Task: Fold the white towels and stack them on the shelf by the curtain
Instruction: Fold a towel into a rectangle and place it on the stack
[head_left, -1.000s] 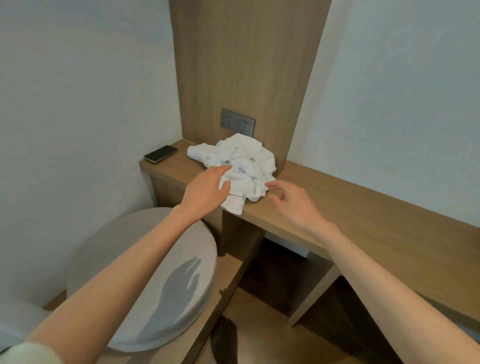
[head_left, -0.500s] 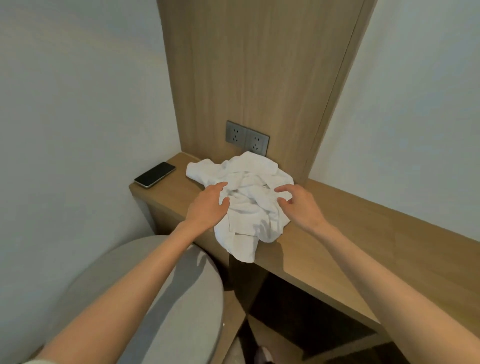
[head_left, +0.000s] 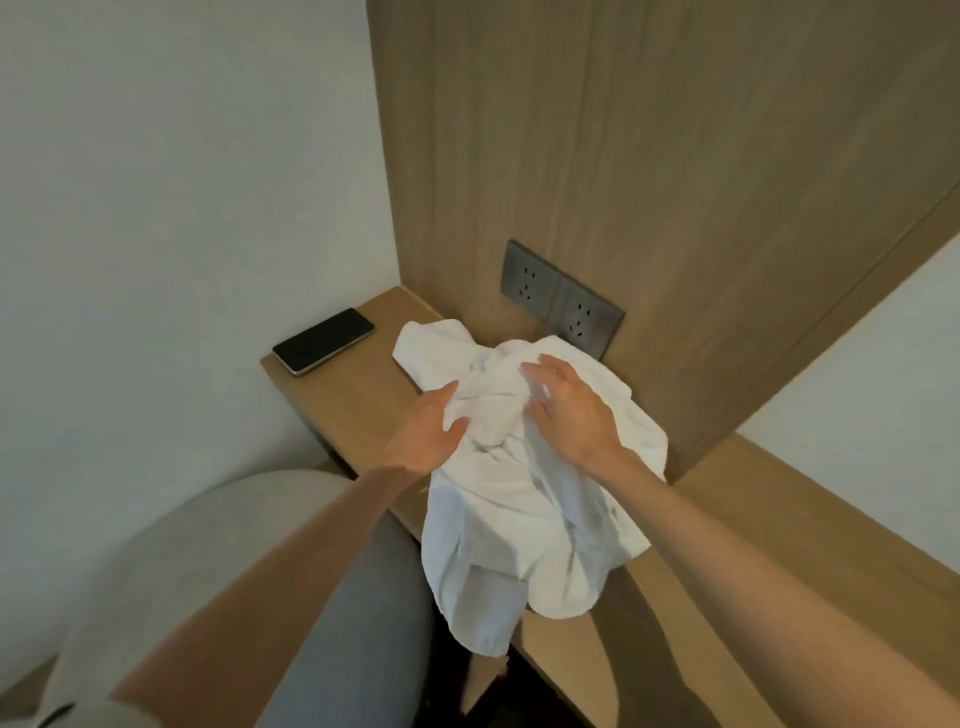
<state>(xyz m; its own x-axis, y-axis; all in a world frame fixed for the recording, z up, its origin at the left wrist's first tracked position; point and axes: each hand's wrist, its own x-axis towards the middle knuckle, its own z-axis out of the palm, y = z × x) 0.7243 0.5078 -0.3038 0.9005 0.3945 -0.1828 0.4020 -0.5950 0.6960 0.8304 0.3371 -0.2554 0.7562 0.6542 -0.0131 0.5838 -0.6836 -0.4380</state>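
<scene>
The white towel (head_left: 519, 499) lies in the centre of the frame as one rumpled heap, unfolded, full of soft creases and bunched ridges. Whether the heap is a single towel or more I cannot tell. Its upper part rests on the wooden desk (head_left: 353, 405), with one lobe spread toward the upper left. Its lower part spills over the front edge of the desk and hangs down toward the bottom centre.

Two bare hands are on the heap. The left hand (head_left: 428, 439), just left of centre, has its grip clamped on a bunched fold of the cloth, thumb below and fingers above. The right hand (head_left: 574, 415), just right of centre, lies on top of the cloth with its grip apart, fingers spread and slightly blurred. Both forearms run in from the bottom corners.

One black phone (head_left: 323, 340) lies flat, screen up, near the left end of the desk, apart from the towel. Two grey sockets (head_left: 561, 306) sit side by side on the wood panel (head_left: 649, 156) just above the heap. One round grey cushion (head_left: 182, 561) fills the lower left, below the desk. White walls (head_left: 182, 156) flank the panel on either side.
</scene>
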